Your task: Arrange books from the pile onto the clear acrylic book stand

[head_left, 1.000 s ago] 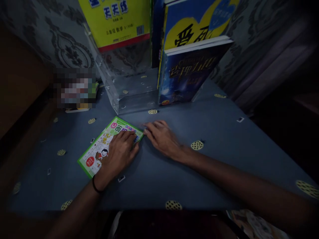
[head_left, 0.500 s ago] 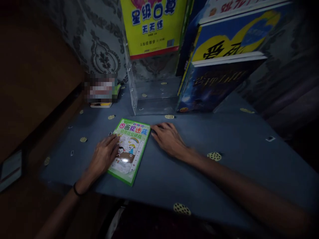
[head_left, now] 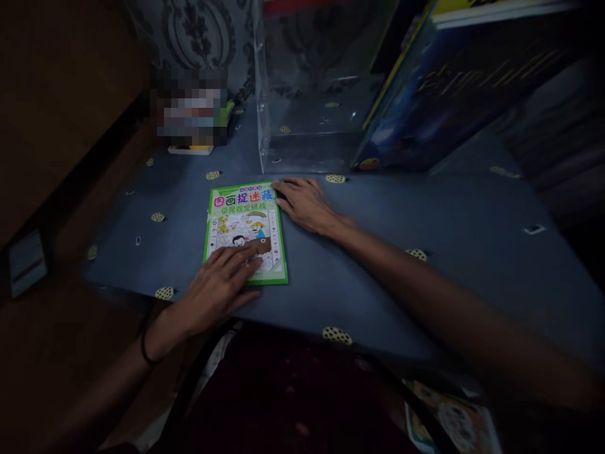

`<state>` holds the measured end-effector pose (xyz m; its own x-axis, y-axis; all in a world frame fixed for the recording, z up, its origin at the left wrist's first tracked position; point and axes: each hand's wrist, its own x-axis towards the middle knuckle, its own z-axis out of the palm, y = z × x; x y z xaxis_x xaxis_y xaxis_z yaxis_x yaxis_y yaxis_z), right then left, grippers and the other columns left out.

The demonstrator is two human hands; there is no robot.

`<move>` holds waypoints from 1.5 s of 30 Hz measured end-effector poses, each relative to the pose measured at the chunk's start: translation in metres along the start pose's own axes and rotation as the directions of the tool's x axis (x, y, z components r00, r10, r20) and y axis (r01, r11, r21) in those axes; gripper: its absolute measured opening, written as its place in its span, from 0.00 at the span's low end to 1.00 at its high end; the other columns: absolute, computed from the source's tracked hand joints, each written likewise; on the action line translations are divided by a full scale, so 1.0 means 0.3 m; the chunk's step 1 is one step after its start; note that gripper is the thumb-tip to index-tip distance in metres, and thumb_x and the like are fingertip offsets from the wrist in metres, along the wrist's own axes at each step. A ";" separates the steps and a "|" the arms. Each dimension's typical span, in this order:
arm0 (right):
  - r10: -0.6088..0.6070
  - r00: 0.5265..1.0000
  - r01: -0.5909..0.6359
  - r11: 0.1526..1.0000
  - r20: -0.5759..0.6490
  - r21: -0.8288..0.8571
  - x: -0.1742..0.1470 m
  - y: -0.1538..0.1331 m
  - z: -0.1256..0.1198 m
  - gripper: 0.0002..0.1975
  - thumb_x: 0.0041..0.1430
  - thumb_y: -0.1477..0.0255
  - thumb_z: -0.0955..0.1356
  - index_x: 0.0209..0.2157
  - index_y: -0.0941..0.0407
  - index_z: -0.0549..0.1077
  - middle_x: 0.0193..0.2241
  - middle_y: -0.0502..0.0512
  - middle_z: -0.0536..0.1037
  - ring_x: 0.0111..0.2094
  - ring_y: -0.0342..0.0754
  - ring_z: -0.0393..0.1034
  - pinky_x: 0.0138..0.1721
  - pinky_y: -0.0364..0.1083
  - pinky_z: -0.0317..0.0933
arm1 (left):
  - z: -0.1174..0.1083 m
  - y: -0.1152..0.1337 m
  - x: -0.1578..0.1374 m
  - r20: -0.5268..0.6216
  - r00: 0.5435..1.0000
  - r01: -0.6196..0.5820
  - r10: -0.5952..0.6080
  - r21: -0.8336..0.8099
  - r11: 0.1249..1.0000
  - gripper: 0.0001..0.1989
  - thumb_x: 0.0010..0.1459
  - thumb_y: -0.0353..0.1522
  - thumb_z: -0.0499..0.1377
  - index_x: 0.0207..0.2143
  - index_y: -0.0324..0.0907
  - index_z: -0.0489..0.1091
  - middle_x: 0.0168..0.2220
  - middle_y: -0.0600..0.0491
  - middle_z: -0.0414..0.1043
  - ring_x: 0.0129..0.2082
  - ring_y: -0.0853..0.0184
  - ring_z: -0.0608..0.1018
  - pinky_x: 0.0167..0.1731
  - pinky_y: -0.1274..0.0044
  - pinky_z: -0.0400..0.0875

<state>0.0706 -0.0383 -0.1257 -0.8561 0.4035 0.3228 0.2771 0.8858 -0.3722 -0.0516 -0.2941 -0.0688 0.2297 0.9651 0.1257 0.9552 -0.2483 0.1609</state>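
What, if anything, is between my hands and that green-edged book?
Nothing visible: the left hand overlaps the book near its bottom edge, and the right hand is at its top right corner. The clear stand is beyond the book.

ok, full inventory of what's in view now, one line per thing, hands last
picture book: 1, green border, flat on the table
tablecloth: 1, blue-grey, over the table
pineapple prints: several, yellow, on the tablecloth
clear stand: 1, transparent, back of the table
dark book: 1, dark blue, upright, back right
yellow book: 1, mostly hidden, behind the dark book
pixelated pile: 1, mixed colours, back left
flat panel: 1, greyish, far left, too dim to identify
wallpaper: grey, patterned, behind the table
wristband: 1, black, left wrist
left hand: 1, on the picture book's lower part
right hand: 1, fingertips at its upper-right corner
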 end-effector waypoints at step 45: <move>-0.013 0.996 0.052 0.873 -0.085 0.484 -0.228 -0.176 -0.098 0.18 0.73 0.66 0.58 0.47 0.56 0.77 0.45 0.59 0.80 0.49 0.51 0.71 0.53 0.55 0.65 | -0.045 0.031 0.072 -0.050 0.982 -0.174 0.183 0.149 0.973 0.12 0.70 0.30 0.50 0.46 0.39 0.73 0.39 0.46 0.81 0.34 0.66 0.83 0.32 0.76 0.77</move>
<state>0.1274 -0.1060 -0.1026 -0.8195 0.4103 0.4000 -0.0138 0.6838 -0.7296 -0.0403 -0.2766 -0.0513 0.3911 0.8980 0.2016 0.9177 -0.3972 -0.0108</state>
